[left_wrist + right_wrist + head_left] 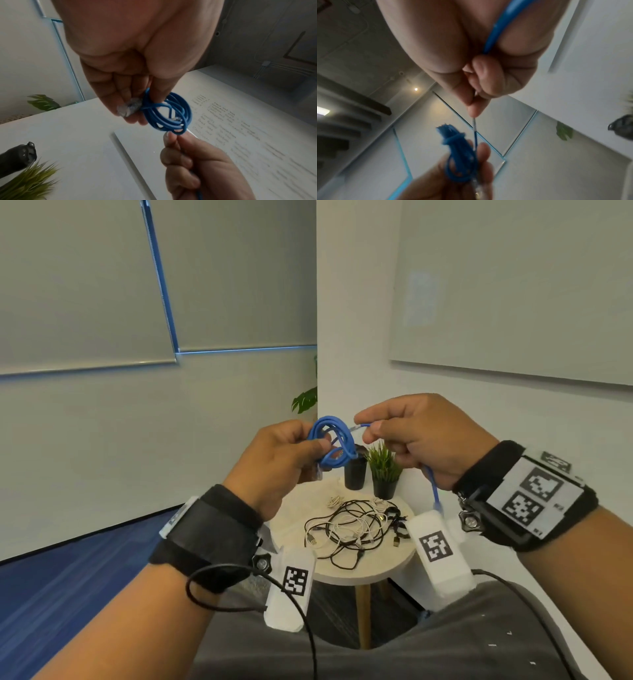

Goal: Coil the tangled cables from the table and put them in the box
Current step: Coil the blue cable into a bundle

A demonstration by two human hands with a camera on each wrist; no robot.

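Note:
My left hand (291, 453) holds a small coil of blue cable (330, 445) up in front of me, fingers and thumb curled round the loops. In the left wrist view the coil (169, 116) hangs from my fingers with a clear plug (129, 108) beside it. My right hand (404, 436) pinches the cable's free run just right of the coil. The tail (434, 491) drops out below that fist toward the table. A tangle of black and white cables (352, 529) lies on the round table (376, 570) below. No box is in view.
Two black pots stand at the table's far edge, one dark (355, 474) and one with a green plant (384, 474). A whiteboard (513, 289) hangs on the right wall. Blue carpet (68, 570) lies to the left, and my lap sits under my arms.

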